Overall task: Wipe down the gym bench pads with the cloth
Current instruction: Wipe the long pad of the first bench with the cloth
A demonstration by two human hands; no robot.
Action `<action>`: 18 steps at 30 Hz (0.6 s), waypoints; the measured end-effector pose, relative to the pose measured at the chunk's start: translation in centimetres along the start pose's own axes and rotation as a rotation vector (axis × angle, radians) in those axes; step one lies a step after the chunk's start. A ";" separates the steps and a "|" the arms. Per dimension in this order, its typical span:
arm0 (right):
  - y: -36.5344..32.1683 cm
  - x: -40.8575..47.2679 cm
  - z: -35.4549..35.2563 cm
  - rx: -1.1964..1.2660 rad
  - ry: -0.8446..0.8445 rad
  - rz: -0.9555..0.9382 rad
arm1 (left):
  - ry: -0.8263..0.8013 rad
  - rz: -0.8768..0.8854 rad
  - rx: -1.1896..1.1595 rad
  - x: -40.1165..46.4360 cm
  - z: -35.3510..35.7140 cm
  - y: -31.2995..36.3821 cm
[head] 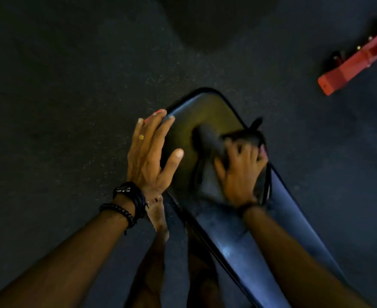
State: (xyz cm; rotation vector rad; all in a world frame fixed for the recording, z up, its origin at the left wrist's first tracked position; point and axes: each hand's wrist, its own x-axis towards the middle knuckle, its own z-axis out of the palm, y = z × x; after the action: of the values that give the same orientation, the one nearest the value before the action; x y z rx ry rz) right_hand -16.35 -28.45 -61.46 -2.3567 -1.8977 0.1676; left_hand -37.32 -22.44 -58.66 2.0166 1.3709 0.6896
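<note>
A long black bench pad [225,238] runs from the lower right up to a rounded end at the middle of the view. My left hand [149,156] lies flat with fingers spread on the pad's left edge near that end. My right hand [240,172] is blurred and presses a dark cloth [209,141] against the pad's upper part, with cloth bunched under and around the fingers. Part of the cloth spills over the pad's right edge.
Dark speckled rubber floor [71,85] surrounds the bench. A red metal frame piece [352,65] lies on the floor at the upper right. My bare foot [156,214] stands left of the bench, below my left wrist. A dark round shape [216,21] sits at the top.
</note>
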 end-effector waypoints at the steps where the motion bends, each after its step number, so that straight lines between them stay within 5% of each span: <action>1: 0.1 3.0 -0.1 0.042 0.034 0.187 | -0.013 0.009 0.012 0.3 0.3 0.1; 3: 0.1 3.8 0.0 0.050 0.056 0.341 | -0.026 0.035 0.021 1.0 1.2 0.4; 9: 0.0 -20.4 -0.7 0.024 -0.263 -0.253 | -0.228 0.288 0.155 2.3 4.6 2.1; 11: 4.4 -21.2 -0.7 0.034 -0.240 -0.261 | -0.342 0.384 0.236 2.3 5.9 2.2; 13: 7.6 -17.2 -0.8 -0.015 -0.059 0.020 | -0.419 0.457 0.322 2.9 7.4 2.2; 16: 9.2 -6.2 -1.3 -0.015 0.138 0.705 | -0.459 0.463 0.457 3.8 9.3 2.2; 18: 7.6 -1.4 -0.4 0.017 0.165 0.762 | -0.461 0.433 0.519 4.0 9.9 2.2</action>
State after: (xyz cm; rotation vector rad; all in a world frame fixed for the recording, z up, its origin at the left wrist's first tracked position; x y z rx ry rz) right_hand -9.27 -31.40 -62.20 -2.8423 -0.8485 0.0430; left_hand -27.63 -21.20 -63.50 2.7069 0.9007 0.0022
